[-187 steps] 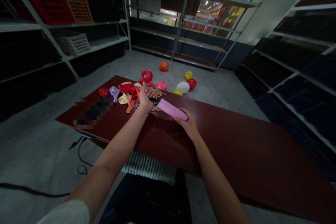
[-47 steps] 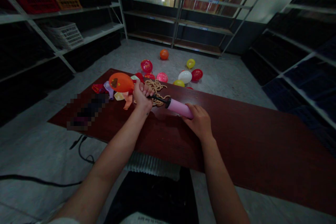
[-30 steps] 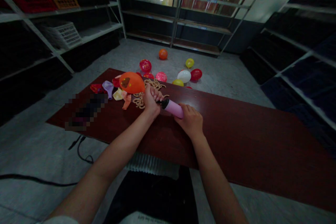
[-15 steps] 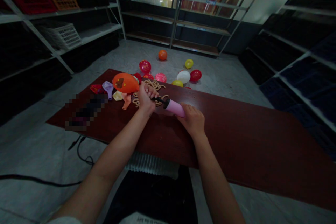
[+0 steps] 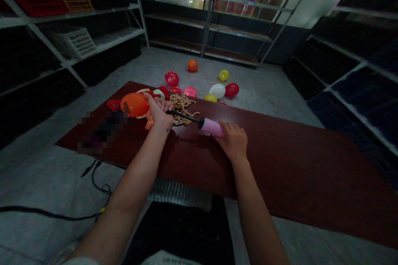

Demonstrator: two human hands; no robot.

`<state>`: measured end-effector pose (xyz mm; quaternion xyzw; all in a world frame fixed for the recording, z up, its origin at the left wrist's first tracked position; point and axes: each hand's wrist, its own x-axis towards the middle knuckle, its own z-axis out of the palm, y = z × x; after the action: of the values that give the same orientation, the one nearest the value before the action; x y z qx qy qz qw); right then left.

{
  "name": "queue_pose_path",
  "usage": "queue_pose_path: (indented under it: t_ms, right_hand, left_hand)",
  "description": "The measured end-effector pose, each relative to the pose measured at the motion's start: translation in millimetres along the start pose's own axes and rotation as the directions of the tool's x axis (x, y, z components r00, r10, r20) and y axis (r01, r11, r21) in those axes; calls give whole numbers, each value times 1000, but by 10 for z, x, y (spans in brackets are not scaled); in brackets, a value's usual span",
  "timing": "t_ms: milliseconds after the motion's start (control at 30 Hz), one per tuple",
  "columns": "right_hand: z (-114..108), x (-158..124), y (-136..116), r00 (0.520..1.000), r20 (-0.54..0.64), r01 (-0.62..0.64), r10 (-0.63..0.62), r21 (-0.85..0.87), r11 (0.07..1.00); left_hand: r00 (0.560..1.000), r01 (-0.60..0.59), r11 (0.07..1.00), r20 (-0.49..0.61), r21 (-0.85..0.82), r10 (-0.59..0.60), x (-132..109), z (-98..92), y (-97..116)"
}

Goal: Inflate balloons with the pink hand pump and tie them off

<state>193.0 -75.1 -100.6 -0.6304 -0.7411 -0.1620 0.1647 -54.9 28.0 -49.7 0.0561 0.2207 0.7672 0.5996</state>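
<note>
A hand balloon pump [image 5: 212, 127] with a pink barrel and a black rod spans the space between my hands above the table. My right hand [image 5: 233, 140] is closed round the barrel's right end. At the rod's far end my left hand [image 5: 159, 112] is closed, right by the neck of an orange balloon [image 5: 134, 104] with a brown print. The balloon is partly inflated; its neck and the pump's nozzle are hidden by my fingers. Tan rubber-like strands [image 5: 183, 105] lie in a tangle beyond the rod. Flat balloons, among them a peach one [image 5: 149, 121], lie beside my left hand.
The dark red table [image 5: 298, 165] stretches far to the right. Several inflated balloons, including a white one [image 5: 217, 90], rest on the floor behind it. Shelves with crates [image 5: 73, 42] stand around. A black cable [image 5: 46, 213] runs along the floor at left.
My hands have moved apart, the left one leftward with the orange balloon and the right one slightly right. More of the pump's black rod now shows.
</note>
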Motion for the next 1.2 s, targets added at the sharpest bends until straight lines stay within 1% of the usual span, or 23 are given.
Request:
queue_pose_path:
  t_ms: [167,267,333,467,633,733,833,1067,1200]
  right_hand:
    - [34,-11,-53,1000,11,12,-12,3,1000]
    - [36,-23,-37,1000,16,18,-18,4,1000]
    - [25,-30,-23,1000,22,18,-18,-3,1000]
    - [0,-32,-44,999,26,26,-26,5,1000]
    - [16,-16,-147,999,16,35,-36,38,999]
    - [40,-11,-193,1000,-7,26,-26,41,999]
    - [59,-4,-225,1000,-16,21,-21,50,999]
    - [82,40,-278,999,17,26,-27,85,996]
    - [87,34,-238,999,-13,32,-32,65,997]
  left_hand:
    - [998,-20,1000,-63,5,20,-49,49,1]
    - [998,-9,1000,-67,16,10,-90,73,-28]
    - [999,-1,1000,-50,27,3,-113,75,-65]
    - [1000,26,998,5,60,-26,-184,74,-215]
    - [996,77,991,38,110,-82,-355,94,-494]
    - [993,105,987,47,122,-111,-434,111,-596]
    - [992,116,987,42,110,-121,-435,111,-594]
    - [994,92,992,51,91,-97,-285,61,-480]
    - [993,96,992,66,80,-101,-261,72,-438]
